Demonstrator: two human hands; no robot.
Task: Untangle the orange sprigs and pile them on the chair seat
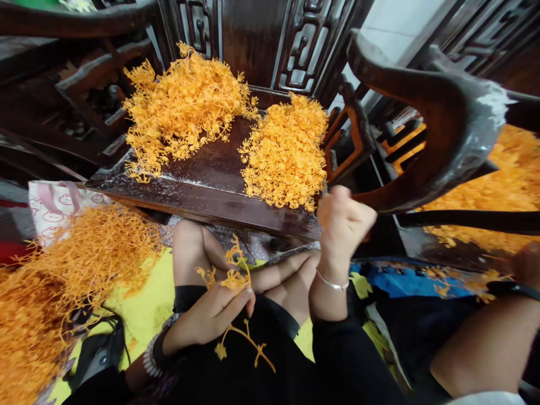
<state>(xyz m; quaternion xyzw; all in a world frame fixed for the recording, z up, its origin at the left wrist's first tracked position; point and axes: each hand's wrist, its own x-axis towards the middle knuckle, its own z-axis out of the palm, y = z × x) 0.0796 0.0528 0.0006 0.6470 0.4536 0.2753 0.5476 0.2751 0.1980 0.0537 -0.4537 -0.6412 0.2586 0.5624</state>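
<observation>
Over my lap, my left hand (221,309) is closed round some orange branched plastic-looking sprigs (236,279) with small flower-like ends. One thin orange stem (248,337) hangs below the fingers with its side twigs showing. My right hand (346,216), slightly blurred, is raised in a fist beside the chair's curved arm. Whatever it may hold is hidden. On the dark wooden seat (202,194) before me lie a loose heap of orange sprigs (189,107) and a denser, flatter pile of them (289,154), the latter close to my right fist.
Tangled orange stems (101,253) spread over the yellow sheet (143,304) at left, near a patterned cloth bag (50,208) and a dark bag (99,349). Another person's leg (485,337) is at right. More orange pieces (472,185) lie beyond the curved armrest (442,112).
</observation>
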